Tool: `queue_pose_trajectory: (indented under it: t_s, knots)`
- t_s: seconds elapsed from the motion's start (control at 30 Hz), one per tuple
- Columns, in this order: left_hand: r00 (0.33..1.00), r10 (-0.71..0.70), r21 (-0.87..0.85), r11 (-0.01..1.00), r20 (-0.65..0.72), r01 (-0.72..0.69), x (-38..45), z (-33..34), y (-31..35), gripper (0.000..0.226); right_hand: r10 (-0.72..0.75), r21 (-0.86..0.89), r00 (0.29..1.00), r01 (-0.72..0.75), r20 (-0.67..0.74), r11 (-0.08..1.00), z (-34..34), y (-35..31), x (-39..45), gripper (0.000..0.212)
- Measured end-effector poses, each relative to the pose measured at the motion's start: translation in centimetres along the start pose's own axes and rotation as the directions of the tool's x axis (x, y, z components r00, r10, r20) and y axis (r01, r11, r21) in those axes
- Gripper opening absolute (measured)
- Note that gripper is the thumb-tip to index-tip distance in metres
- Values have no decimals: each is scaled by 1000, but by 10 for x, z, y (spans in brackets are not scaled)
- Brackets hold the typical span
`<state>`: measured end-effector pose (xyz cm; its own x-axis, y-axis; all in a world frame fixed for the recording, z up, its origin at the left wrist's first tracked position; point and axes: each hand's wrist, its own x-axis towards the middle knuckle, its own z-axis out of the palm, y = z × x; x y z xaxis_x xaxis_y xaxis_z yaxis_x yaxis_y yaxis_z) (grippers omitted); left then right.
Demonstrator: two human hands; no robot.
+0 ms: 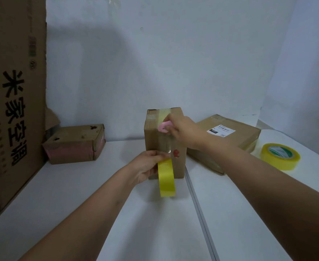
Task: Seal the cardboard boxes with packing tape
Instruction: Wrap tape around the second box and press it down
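Note:
A small upright cardboard box (pixel 154 136) stands at the middle of the white table, with clear tape running over its top and down its front face. My left hand (pixel 147 167) grips a yellow tape roll (pixel 166 178) low against the box front; a strip of tape stretches from the roll up the face. My right hand (pixel 181 131) holds a small pink cutter (pixel 164 127) pressed against the taped upper front of the box.
A flat box with a white label (pixel 228 138) lies right of the upright one. A second yellow tape roll (pixel 280 156) rests at the far right. A small worn box (pixel 75 144) sits left, beside a tall printed carton (pixel 13 91). A table seam (pixel 200 213) runs forward.

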<state>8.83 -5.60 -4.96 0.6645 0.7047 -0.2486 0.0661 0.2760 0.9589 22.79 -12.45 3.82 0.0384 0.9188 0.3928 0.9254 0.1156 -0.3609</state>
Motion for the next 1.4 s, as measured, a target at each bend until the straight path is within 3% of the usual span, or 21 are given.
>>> queue_pose_trajectory:
  t_s: [0.13,0.23,0.43,0.67,0.87,0.97,1.03,1.1,1.17,1.3,1.4]
  knots:
    - [1000,5,9,1000,-23,-5,-2,0,-2,21,-56,-61,996,61,73,996,3,-6,-1,11]
    - [1000,11,-5,1000,-25,-11,-2,-1,-2,5,-50,-113,988,67,147,991,2,-7,-2,13]
    - [1000,6,-11,1000,-28,-6,-3,-1,-1,9,-85,-203,977,124,194,971,2,-13,-9,12]
    - [1000,12,-12,1000,-7,-12,-5,-1,0,19,-56,-302,975,122,216,946,3,-10,-7,18]
    - [999,10,24,1000,47,-11,-8,-7,4,14,18,-384,956,100,292,918,1,-5,-5,16]
    - [999,11,71,997,33,-14,-7,-9,6,12,15,-168,991,7,134,986,-5,-3,-4,6]
    - [999,10,84,996,32,-12,-7,-8,6,9,73,29,994,-70,-87,997,-4,2,-5,12]
    - [999,17,72,997,35,-19,-7,-8,5,8,133,171,969,-98,-210,980,-2,7,-4,24]
    - [999,24,50,998,47,-26,-6,-8,5,11,108,142,971,-79,-212,987,1,13,1,28]
    - [999,37,53,998,37,-39,-4,-7,3,7,-16,-64,997,11,-81,998,16,23,14,33]
    - [999,41,30,999,26,-42,-2,-8,-1,8,-107,-138,989,92,-102,986,27,30,12,33]
